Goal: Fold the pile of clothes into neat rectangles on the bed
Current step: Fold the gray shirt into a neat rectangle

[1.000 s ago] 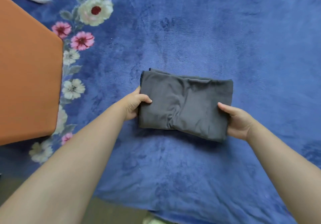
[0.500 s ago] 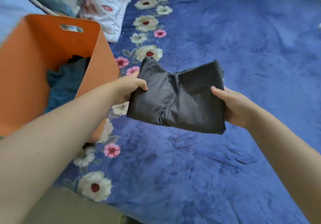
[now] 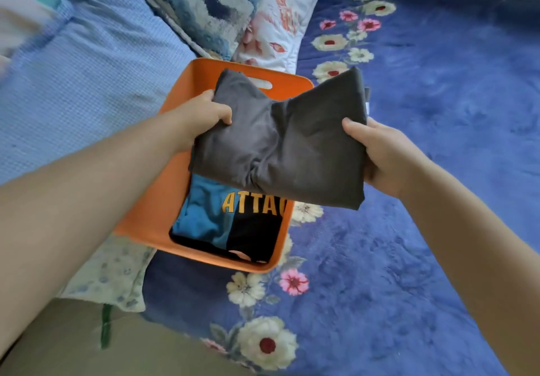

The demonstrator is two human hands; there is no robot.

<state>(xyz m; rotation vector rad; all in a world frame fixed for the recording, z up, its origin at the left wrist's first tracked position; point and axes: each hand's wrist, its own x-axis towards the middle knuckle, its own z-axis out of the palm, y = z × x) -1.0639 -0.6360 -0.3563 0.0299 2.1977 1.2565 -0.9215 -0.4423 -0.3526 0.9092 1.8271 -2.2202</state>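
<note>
Lifted off the blue floral blanket [image 3: 423, 148] since the earlier frames, the folded grey garment [image 3: 280, 145] is now in the air above the orange bin [image 3: 146, 212]. Left hand [image 3: 201, 118] grips its left edge, right hand [image 3: 380, 153] grips its right edge — thumbs on top. Head view: bin sits on the blanket and holds a folded blue-and-black shirt [image 3: 222, 218] with yellow lettering — pillows [image 3: 222, 4] lie beyond.
</note>
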